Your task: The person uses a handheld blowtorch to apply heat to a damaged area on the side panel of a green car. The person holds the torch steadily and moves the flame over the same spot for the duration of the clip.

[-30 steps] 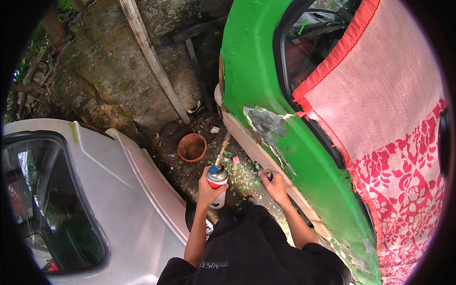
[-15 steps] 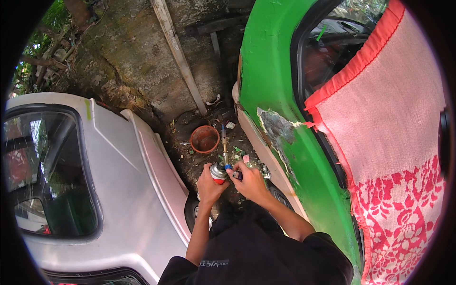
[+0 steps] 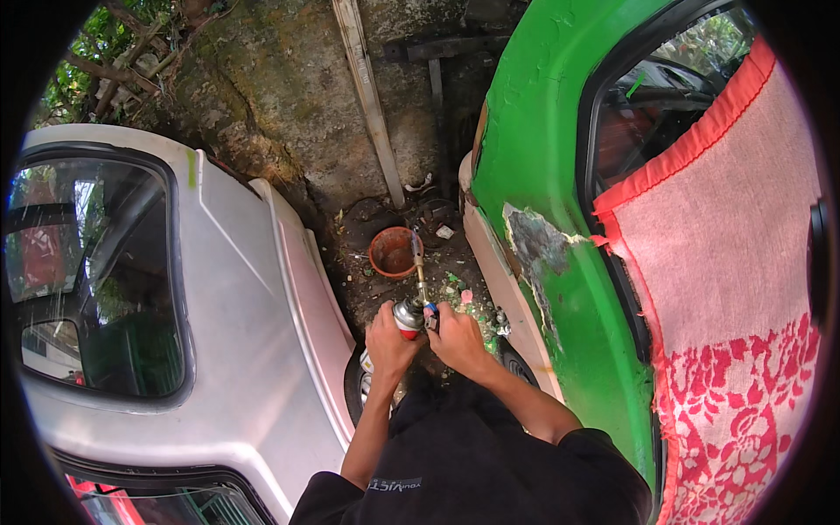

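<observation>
Low in the middle, my left hand (image 3: 389,341) grips a red and silver gas canister (image 3: 408,320) fitted with a brass blowtorch head (image 3: 421,276), its nozzle pointing away from me over a terracotta pot (image 3: 385,254). My right hand (image 3: 459,346) is closed at the torch's blue valve, holding a small dark object (image 3: 432,322) that looks like a lighter; its exact grip is partly hidden. To the right, a green car body (image 3: 542,149) has a patch of peeled, cracked paint (image 3: 535,245) over grey material.
A silver car (image 3: 236,315) stands close on the left. A pink patterned blanket (image 3: 717,262) covers part of the green car. Behind are a mossy wall (image 3: 289,79), a leaning wooden plank (image 3: 372,105), branches (image 3: 131,52), and scattered debris and paint flakes on the ground.
My right hand has moved left from beside the green car to the torch's valve beside my left hand. The cars and wall appear shifted as the camera moved.
</observation>
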The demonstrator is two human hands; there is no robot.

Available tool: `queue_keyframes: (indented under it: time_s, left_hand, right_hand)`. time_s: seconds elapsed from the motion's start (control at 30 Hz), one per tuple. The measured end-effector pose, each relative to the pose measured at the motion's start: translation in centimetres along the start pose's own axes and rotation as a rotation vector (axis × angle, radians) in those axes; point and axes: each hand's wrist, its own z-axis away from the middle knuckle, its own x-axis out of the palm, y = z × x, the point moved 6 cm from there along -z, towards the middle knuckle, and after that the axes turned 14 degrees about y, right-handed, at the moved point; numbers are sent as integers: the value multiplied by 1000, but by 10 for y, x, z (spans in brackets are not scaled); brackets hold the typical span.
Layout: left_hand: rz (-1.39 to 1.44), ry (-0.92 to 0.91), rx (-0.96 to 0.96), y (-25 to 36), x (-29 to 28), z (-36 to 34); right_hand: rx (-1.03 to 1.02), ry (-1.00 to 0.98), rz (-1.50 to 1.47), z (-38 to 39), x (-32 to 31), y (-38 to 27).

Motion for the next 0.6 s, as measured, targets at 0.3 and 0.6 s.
queue_keyframes:
  time_s: [0.3,0.6]
  left_hand:
    - [13,-14,21,-4,2,0]
    - [17,8,64,-6,1,0]
  right_hand:
    - [2,28,-19,4,-1,-4]
    - [-81,70,74,10,1,-11]
